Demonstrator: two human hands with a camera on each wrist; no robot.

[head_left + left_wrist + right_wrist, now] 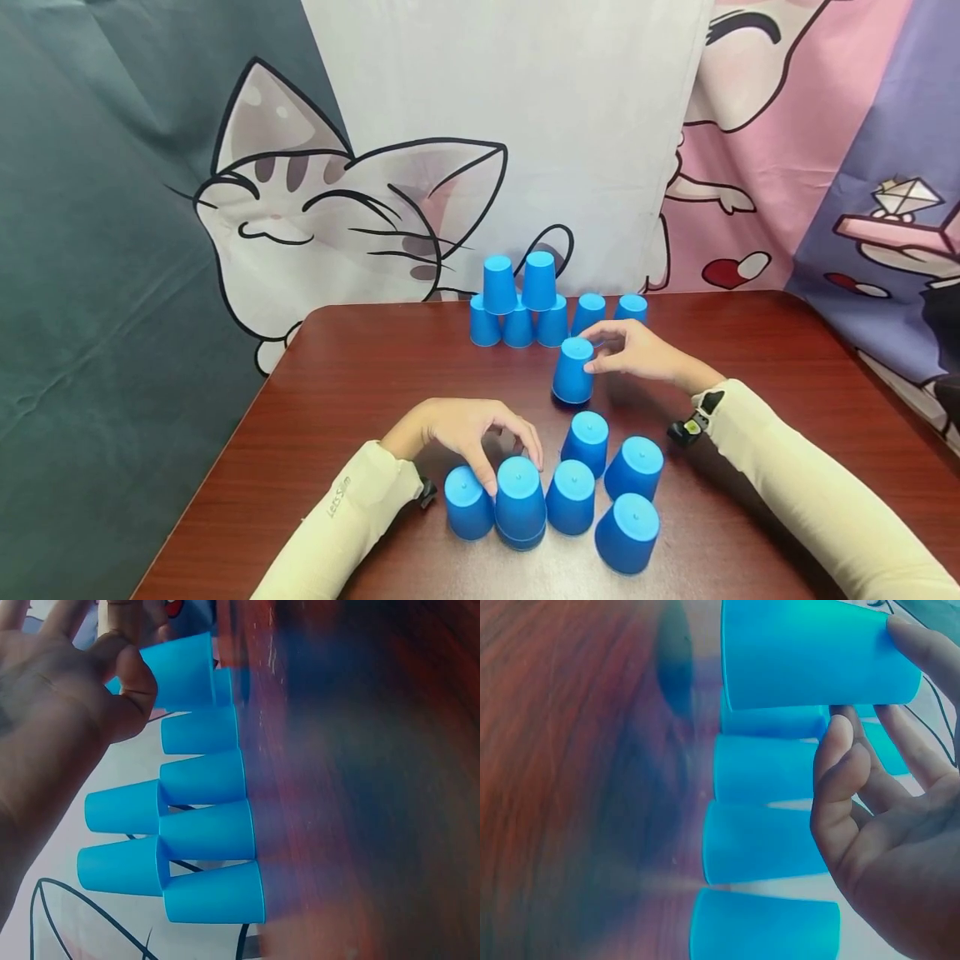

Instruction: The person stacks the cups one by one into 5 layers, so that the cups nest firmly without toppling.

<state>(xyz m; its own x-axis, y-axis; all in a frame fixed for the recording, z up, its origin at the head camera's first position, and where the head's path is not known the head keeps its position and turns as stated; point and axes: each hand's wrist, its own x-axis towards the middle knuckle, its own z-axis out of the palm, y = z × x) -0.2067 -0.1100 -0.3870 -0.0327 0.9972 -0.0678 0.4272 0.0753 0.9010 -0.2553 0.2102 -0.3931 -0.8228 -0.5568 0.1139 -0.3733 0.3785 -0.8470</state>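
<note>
In the head view, my left hand [472, 429] reaches over a blue plastic cup [521, 500], which stands upside down with a second rim showing beneath it. Thumb and a finger grip its two sides near the top. Farther back, my right hand [637, 354] pinches another upside-down cup [573, 371] by its right side, a dark shadow under its rim. That pinched cup [821, 652] fills the top of the right wrist view, fingers against its narrow end. In the left wrist view, my left hand [67, 697] shows its palm and bent thumb; its fingertips are cut off.
Upside-down cups form a row [517, 325] at the table's back, two [539, 282] stacked on its left part. Several more [634, 468] surround the left hand's cup, one [468, 504] close on its left. Behind the brown table [360, 367] hangs a cartoon-cat cloth [600, 108].
</note>
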